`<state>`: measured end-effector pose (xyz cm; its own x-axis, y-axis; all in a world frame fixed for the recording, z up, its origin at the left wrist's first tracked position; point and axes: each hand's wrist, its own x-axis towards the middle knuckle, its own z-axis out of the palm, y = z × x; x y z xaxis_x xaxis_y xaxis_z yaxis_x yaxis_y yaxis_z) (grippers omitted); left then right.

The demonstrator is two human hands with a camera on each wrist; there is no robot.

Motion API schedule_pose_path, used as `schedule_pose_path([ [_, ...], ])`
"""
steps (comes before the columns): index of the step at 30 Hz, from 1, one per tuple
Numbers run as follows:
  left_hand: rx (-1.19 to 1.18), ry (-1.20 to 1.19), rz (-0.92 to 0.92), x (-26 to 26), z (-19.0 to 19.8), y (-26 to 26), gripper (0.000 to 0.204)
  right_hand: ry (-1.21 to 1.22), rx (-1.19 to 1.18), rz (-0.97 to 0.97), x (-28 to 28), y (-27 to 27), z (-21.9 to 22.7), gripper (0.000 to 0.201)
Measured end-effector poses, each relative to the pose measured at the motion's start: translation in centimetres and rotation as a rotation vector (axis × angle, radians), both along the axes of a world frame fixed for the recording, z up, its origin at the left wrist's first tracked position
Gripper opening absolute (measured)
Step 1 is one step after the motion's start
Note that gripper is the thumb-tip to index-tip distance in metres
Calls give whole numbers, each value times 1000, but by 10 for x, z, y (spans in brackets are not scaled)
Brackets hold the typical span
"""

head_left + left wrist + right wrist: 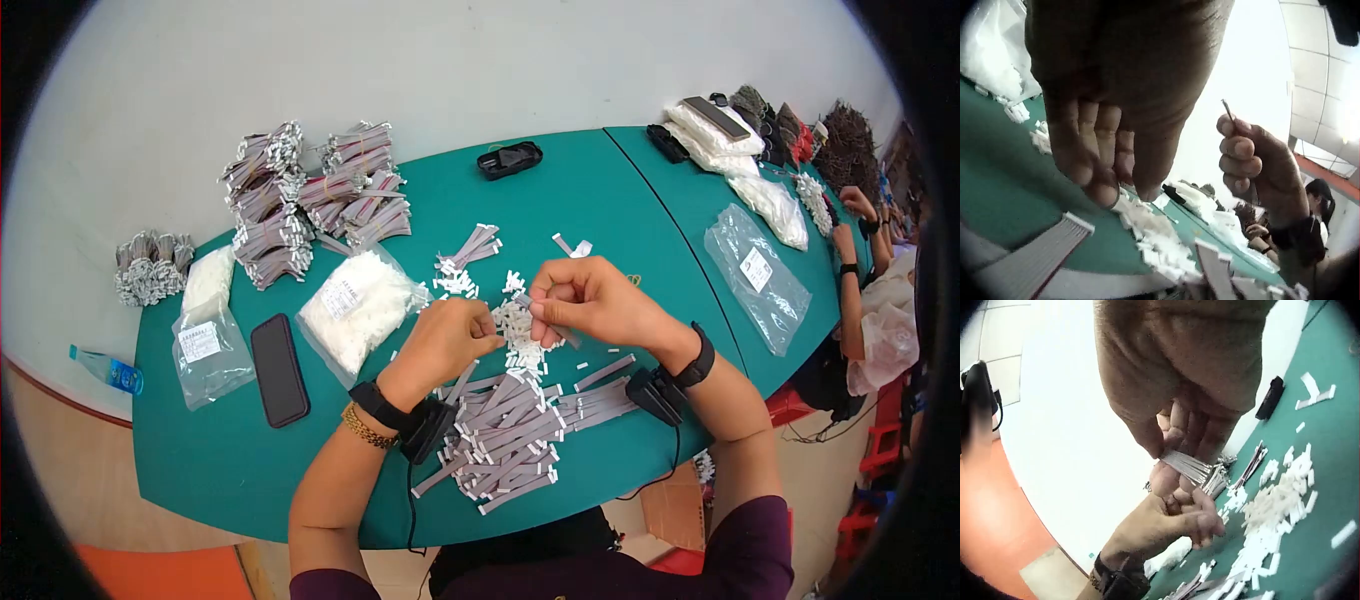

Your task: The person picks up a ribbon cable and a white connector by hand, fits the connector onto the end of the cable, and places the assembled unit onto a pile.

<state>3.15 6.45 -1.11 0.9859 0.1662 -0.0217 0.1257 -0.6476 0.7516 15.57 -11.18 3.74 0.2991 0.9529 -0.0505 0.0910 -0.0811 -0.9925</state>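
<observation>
My right hand (588, 300) pinches a short grey ribbon cable (1186, 466) between thumb and fingers; its wires fan from the fingertips in the right wrist view. Edge-on, the cable (1228, 112) looks like a thin strip in the left wrist view. My left hand (447, 340) hovers beside a heap of small white connectors (522, 338), its fingers (1102, 195) loosely bent and nothing visible in them. Below both hands lies a pile of grey ribbon cables (505, 430) with white ends.
Bundled cables (270, 215) stand at the back left. Bags of white parts (355, 305), a phone (280, 370) and a bottle (108, 370) are on the left. A black case (510, 160) lies at the back. Rightward are an empty bag (757, 275) and another person's arms (852, 290).
</observation>
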Motion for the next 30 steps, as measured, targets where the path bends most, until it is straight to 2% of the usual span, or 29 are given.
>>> schedule_pose_path([
  [2, -185, -12, 28, 1, 3, 6, 14, 137, 69, -18, 3, 4, -10, 11],
  [6, -806, -178, -2, 3, 15, 8, 11, 239, 74, -91, 1, 8, -16, 10],
  [15, -944, -255, 120, 2, 18, -18, 13, 255, 146, -118, -6, 3, -15, 9],
  [23, -908, -297, 122, -2, 19, -28, 12, 214, 186, -111, -14, 1, -21, 10],
  [30, -863, -341, 150, -2, 24, -36, 13, 152, 128, -139, -15, -1, -20, 10],
])
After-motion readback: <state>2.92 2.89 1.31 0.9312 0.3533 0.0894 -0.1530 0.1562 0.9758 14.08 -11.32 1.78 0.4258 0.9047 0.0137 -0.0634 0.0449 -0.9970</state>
